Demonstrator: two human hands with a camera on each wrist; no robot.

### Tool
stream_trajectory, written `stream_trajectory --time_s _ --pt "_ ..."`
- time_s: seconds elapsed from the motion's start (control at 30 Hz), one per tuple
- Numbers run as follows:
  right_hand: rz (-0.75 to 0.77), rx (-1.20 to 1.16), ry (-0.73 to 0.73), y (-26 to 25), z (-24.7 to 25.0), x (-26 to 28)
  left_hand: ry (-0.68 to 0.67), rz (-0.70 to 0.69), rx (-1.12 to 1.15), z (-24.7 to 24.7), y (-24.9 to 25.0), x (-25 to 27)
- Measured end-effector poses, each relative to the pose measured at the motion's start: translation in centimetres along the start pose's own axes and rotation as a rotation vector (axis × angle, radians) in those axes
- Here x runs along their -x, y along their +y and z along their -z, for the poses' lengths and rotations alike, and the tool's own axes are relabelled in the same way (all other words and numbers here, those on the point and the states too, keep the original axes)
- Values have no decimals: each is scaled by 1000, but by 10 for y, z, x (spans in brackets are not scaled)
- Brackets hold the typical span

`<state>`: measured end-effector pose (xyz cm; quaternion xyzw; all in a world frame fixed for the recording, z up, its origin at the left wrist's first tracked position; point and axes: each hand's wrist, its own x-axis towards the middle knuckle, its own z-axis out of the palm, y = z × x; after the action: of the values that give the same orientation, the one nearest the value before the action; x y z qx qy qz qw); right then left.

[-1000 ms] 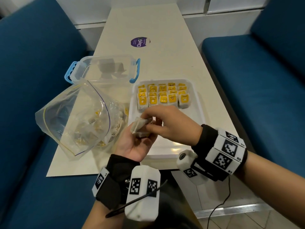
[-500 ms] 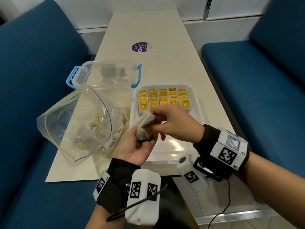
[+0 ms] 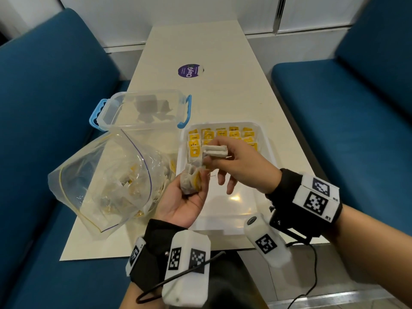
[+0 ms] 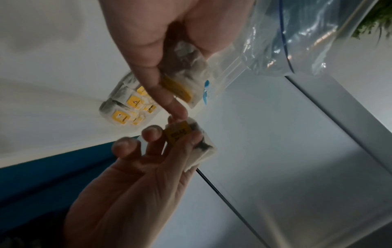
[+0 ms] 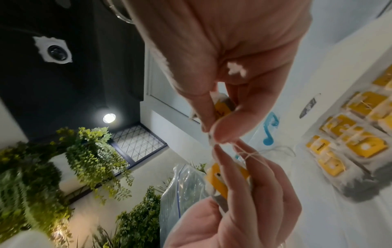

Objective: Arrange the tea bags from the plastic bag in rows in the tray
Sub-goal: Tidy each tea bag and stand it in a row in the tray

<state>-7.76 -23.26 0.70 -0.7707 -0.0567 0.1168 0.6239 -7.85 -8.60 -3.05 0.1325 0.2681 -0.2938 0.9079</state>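
Note:
A white tray (image 3: pixel 263 195) lies on the table with rows of yellow-tagged tea bags (image 3: pixel 223 136) filling its far end. My left hand (image 3: pixel 196 177) is palm up at the tray's left rim and grips a small clump of tea bags (image 3: pixel 189 181). Just above it, my right hand (image 3: pixel 207 155) pinches a single tea bag (image 3: pixel 215 151) between thumb and fingers. In the right wrist view a thin string (image 5: pixel 248 154) runs tangled between the two hands. The clear plastic bag (image 3: pixel 107 179) with more tea bags lies left of the tray.
A clear lidded box with blue handles (image 3: pixel 142 110) stands behind the plastic bag. A purple round sticker (image 3: pixel 190 70) sits on the far tabletop. Blue bench seats (image 3: pixel 334 108) flank the table on both sides. The near half of the tray is bare.
My right hand has pulled one tea bag up and away from the clump in my left hand, toward the filled rows. The left hand has stayed almost still.

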Motion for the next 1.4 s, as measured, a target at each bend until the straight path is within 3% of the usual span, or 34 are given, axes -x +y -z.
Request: stream_trajectory --time_s 0.33,0.57,0.97,1.2,1.4 --pt "-16 51 148 2 8 -14 6 79 2 1 2 -3" --pt "-54 27 159 -2 17 -19 46 116 19 5 -1 -5" --pt "-42 386 265 -8 41 -29 89 138 19 16 -5 -7" --pt "-23 549 168 -16 50 -34 106 133 4 18 -5 -7" --pt "-46 489 185 -18 56 -39 114 113 3 20 -4 -7"
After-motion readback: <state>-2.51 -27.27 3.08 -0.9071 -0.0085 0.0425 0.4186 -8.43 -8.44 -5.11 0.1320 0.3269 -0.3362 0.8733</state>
